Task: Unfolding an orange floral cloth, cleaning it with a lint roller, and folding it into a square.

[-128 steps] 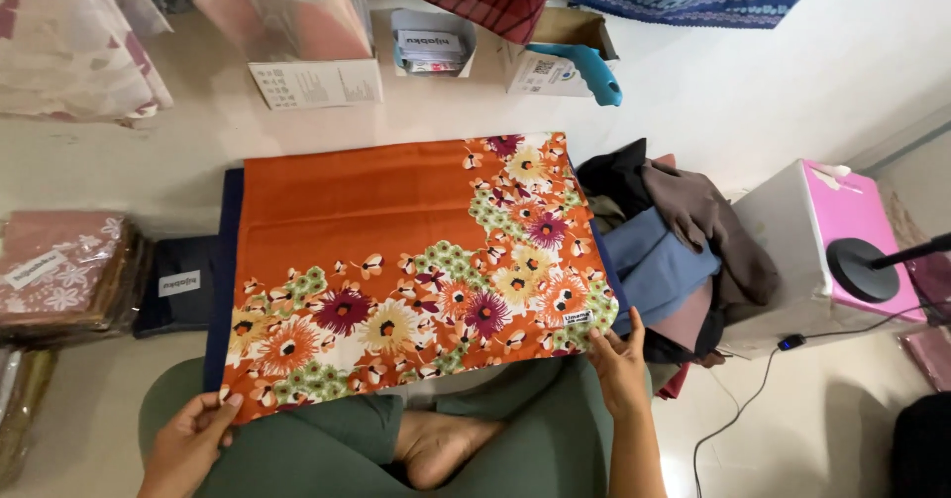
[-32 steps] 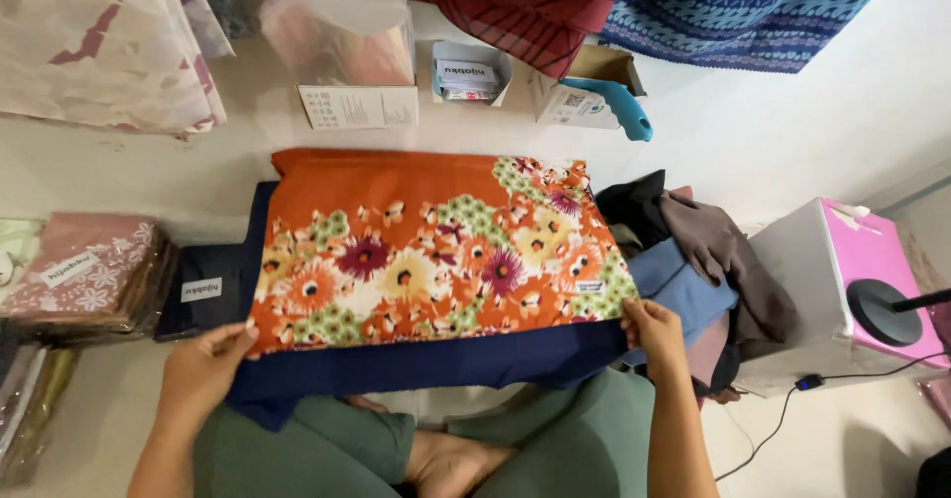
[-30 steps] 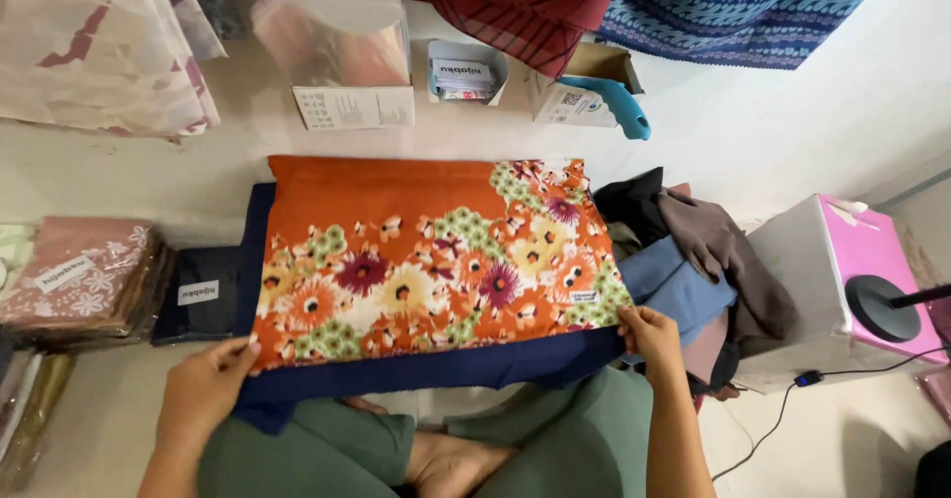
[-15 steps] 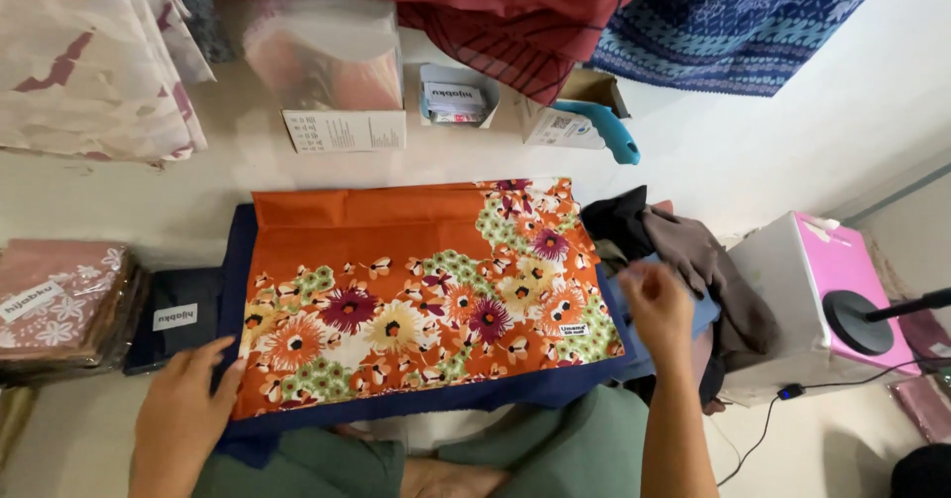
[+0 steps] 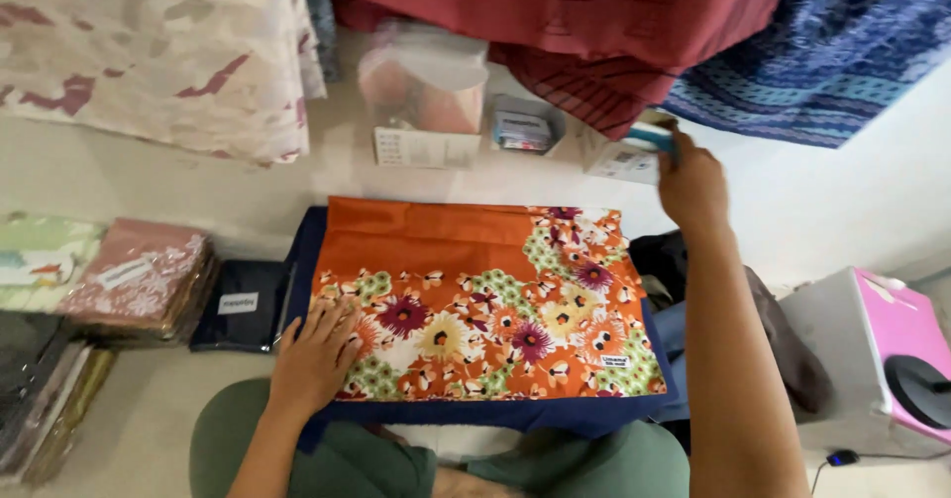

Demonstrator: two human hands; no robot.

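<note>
An orange cloth with a flower print (image 5: 466,280) lies folded on a navy cloth (image 5: 495,414) on the floor in front of my crossed legs. My left hand (image 5: 317,354) rests flat on its near left corner, fingers apart. My right hand (image 5: 690,183) is stretched out past the cloth's far right corner. Its fingers curl over a blue-handled tool (image 5: 649,137) that sticks out of a small cardboard box (image 5: 619,161). Most of the tool is hidden by the hand.
Wrapped folded cloths (image 5: 134,280) and a dark packet (image 5: 238,305) lie at the left. A heap of loose garments (image 5: 783,349) and a white box with a pink top (image 5: 892,339) stand at the right. Boxes (image 5: 426,146) and hanging fabrics (image 5: 555,2) line the wall.
Both hands folded the orange cloth back and let go of its near edge. My right hand then rose and reached to the blue tool; my left hand moved onto the cloth.
</note>
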